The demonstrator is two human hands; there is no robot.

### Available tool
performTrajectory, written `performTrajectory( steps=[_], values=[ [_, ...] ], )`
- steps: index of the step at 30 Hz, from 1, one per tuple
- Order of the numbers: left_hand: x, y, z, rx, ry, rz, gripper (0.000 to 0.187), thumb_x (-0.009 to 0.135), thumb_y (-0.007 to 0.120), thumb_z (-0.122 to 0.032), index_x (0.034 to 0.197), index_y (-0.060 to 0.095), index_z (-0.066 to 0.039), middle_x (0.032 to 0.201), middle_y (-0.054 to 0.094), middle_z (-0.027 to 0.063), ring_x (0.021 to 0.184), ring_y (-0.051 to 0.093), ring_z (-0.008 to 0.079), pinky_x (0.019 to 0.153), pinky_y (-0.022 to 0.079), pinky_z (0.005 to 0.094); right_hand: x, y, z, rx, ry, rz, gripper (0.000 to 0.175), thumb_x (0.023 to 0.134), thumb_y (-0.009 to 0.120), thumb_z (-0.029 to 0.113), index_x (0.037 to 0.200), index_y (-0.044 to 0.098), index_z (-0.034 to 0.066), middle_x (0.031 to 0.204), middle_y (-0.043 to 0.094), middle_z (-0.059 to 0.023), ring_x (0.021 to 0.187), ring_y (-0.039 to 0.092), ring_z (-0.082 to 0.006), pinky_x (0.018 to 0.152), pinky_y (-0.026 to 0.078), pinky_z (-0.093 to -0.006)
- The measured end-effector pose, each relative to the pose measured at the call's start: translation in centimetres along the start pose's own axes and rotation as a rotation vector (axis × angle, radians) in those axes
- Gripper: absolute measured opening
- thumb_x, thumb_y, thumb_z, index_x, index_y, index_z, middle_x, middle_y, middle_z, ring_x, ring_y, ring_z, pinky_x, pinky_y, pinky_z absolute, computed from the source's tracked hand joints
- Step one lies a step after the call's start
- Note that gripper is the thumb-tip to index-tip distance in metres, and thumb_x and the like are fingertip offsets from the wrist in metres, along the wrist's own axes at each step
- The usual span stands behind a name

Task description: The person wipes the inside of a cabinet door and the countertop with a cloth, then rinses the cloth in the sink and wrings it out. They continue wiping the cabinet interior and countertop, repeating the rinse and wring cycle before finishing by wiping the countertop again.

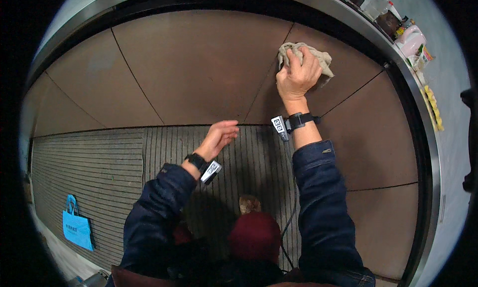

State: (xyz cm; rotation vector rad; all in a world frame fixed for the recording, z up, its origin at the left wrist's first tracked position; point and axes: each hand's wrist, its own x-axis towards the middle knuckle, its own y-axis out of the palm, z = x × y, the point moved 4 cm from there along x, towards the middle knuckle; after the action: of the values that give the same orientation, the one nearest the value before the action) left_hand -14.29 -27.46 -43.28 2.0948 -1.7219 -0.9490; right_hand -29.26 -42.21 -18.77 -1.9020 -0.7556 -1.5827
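My right hand (pixel 298 76) presses a crumpled beige cloth (pixel 323 61) against a brown cabinet panel (pixel 345 63). The fingers are spread over the cloth, and part of it bunches out around them. My left hand (pixel 219 137) hangs in the air before the lower edge of the panels, holding nothing. Its fingers are extended and slightly curved. A strap with a small tagged device circles each wrist, and a dark cable (pixel 293 208) runs down beside my right sleeve.
Ribbed grey mats (pixel 112 163) cover the floor, where a blue bag (pixel 77 229) lies at the left. My knee (pixel 255 234) is low in the middle. Along the counter's metal edge (pixel 433 152) stand a pink jug (pixel 412 38), a clear container (pixel 377 6) and a yellow strip-shaped thing (pixel 433 107).
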Motion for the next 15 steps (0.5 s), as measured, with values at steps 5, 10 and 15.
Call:
performTrajectory(
  steps=[5,10,15],
  values=[
    [-6.9,-5.2,4.7,-0.124,-0.211,-0.108,0.029,0.095,0.057,-0.006,0.124,0.06,-0.001,0.104,0.066,0.0091,0.084,0.063,0.0161,0.069,0.049,0.0276,-0.6,0.6,-1.3,0.133,0.183,0.147,0.027,0.061,0.069,0.002,0.082,0.073,0.0174,0.106,0.063,-0.0049,0.101,0.058,-0.028,0.083,0.038,-0.0398],
    [-11.7,-6.4,4.7,-0.372,-0.196,-0.041,0.03,0.095,0.057,-0.009,0.124,0.061,-0.003,0.104,0.069,0.0097,0.087,0.065,0.0183,0.075,0.05,0.03,1.2,0.8,-3.2,0.218,0.404,0.084,0.021,0.065,0.076,0.001,0.082,0.071,0.0132,0.103,0.06,-0.008,0.1,0.058,-0.0291,0.086,0.044,-0.0402],
    [-15.2,-5.5,2.0,-0.604,-0.106,0.049,0.033,0.093,0.057,-0.011,0.125,0.059,-0.002,0.104,0.069,0.0101,0.089,0.063,0.02,0.081,0.048,0.033,0.7,1.3,-3.0,0.166,0.466,-0.049,0.02,0.067,0.075,0.0,0.083,0.07,0.0094,0.105,0.059,-0.0103,0.103,0.057,-0.0316,0.089,0.045,-0.0423]
  ],
)
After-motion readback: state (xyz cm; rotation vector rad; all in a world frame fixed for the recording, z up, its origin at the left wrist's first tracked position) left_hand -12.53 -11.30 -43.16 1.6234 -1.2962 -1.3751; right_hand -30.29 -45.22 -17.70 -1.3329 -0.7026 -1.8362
